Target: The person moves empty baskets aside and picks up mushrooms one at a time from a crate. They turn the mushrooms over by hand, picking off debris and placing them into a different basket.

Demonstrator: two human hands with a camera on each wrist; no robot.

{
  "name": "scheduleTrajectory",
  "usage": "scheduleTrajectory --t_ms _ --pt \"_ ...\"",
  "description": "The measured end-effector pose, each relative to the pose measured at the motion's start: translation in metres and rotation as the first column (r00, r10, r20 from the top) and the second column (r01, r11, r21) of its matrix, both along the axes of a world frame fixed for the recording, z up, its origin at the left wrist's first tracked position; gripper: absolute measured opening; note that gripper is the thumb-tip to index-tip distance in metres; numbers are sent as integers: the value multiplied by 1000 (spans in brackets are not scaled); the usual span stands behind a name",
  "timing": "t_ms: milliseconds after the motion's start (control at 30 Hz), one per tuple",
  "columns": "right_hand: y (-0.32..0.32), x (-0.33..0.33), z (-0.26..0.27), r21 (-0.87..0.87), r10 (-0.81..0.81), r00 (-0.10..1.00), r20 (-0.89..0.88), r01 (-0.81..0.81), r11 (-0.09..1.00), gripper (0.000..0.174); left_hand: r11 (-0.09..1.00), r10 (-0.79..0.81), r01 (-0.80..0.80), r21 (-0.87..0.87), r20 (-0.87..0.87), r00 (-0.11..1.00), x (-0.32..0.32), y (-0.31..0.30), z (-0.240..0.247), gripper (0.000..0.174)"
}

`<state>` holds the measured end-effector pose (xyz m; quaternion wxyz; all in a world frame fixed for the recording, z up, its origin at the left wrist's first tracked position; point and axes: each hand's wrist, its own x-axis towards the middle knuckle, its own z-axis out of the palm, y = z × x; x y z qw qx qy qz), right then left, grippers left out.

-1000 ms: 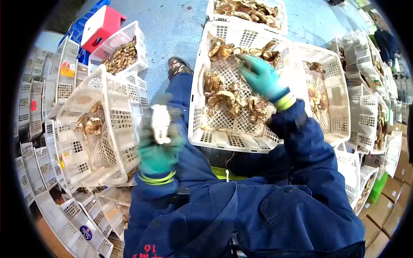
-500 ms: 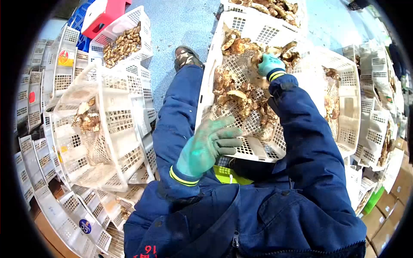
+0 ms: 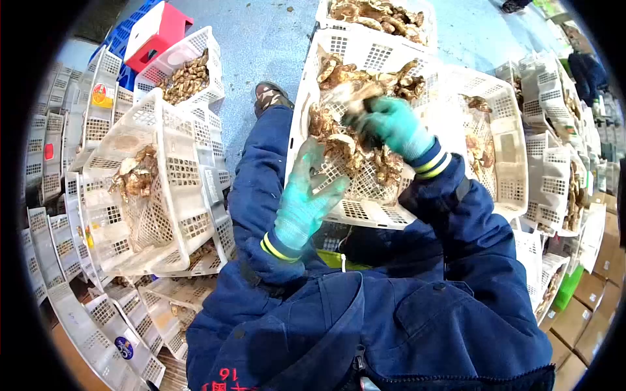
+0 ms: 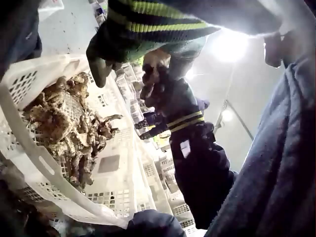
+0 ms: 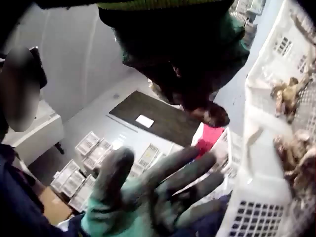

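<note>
We see the right grip curled round a pale-brown mushroom, blurred by motion, which juts from the fingers toward that grip's left, above the white crate. The left grip holds nothing, its fingers spread, to the left of the right grip and on its near side. Other mushrooms lie in the crate just below the right grip, and some beyond it. We judge the held piece light, firm through its thick part but brittle at thin edges, and perhaps slick where damp. We would take hold round the thickest part, probably the stem, with gentle pressure, since a squeezed edge could bruise or snap.
</note>
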<state>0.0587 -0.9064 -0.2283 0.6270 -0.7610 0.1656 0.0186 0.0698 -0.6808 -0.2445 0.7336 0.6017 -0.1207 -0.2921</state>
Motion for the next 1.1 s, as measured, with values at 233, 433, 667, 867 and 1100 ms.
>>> scheduleTrajectory --t_ms 233,433,667,867,1100 --pt "-6 2 10 -51 275 936 -219 -292 955 35 993 -114 95 -70 -353 929 19 28 -3 27" --pt "-82 42 -121 -668 -85 872 -483 -303 679 42 977 -200 198 77 20 980 33 36 -6 70" --pt "-53 57 -187 -780 -148 800 -581 -497 379 50 970 69 -9 242 -238 969 40 29 -6 29" --pt "-61 36 -174 -740 -163 772 -614 -491 459 36 989 -141 119 91 288 947 65 74 5 47" --pt "-82 -4 -151 314 -408 913 -23 394 864 25 924 281 -332 -189 -253 926 79 110 72 83"
